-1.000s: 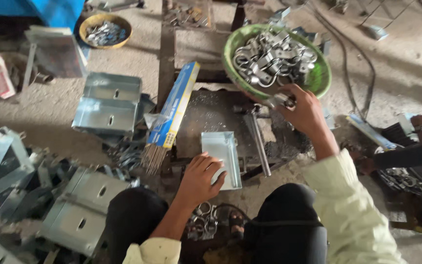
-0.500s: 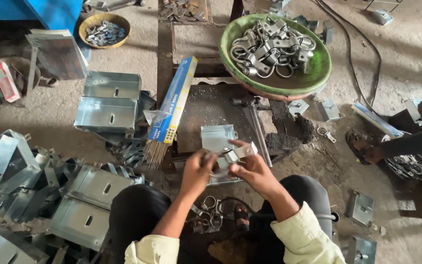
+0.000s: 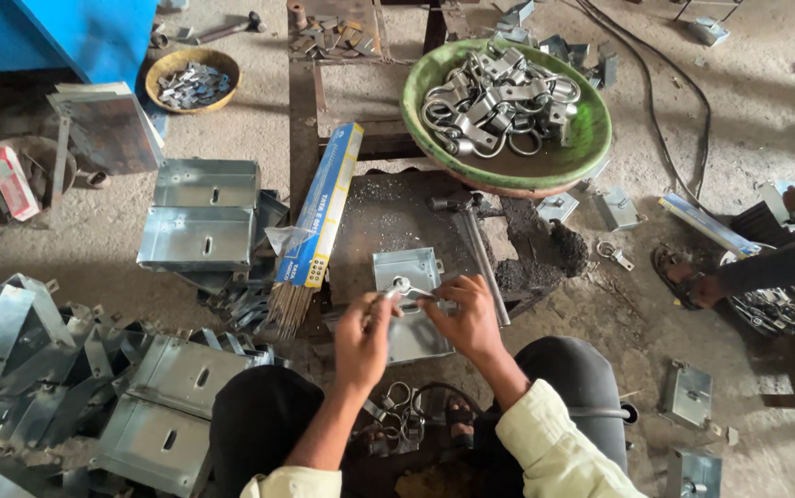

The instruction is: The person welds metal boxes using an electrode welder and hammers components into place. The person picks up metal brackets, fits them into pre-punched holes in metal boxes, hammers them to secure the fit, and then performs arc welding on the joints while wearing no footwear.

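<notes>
My left hand (image 3: 363, 337) and my right hand (image 3: 465, 316) meet over a small galvanized metal box (image 3: 406, 269) lying on a dark steel work plate (image 3: 379, 217). Together they pinch a small metal ring clamp (image 3: 404, 290) between the fingertips, held just above the box. Beyond the plate stands a green bowl (image 3: 591, 152) heaped with several more metal clamps (image 3: 499, 97). A hammer (image 3: 480, 249) lies on the plate to the right of the box. A small heap of clamps (image 3: 395, 415) rests on the floor between my knees.
A blue packet of welding rods (image 3: 319, 212) lies left of the plate. Stacked galvanized boxes (image 3: 202, 217) and bent sheet parts (image 3: 19, 360) crowd the left floor. A tan bowl of small parts (image 3: 193, 78) sits far left. Another person's arm (image 3: 780, 263) is at the right edge.
My right hand drew back from the green bowl with a clamp and joined my left hand over the box. The view has shifted closer to the work plate.
</notes>
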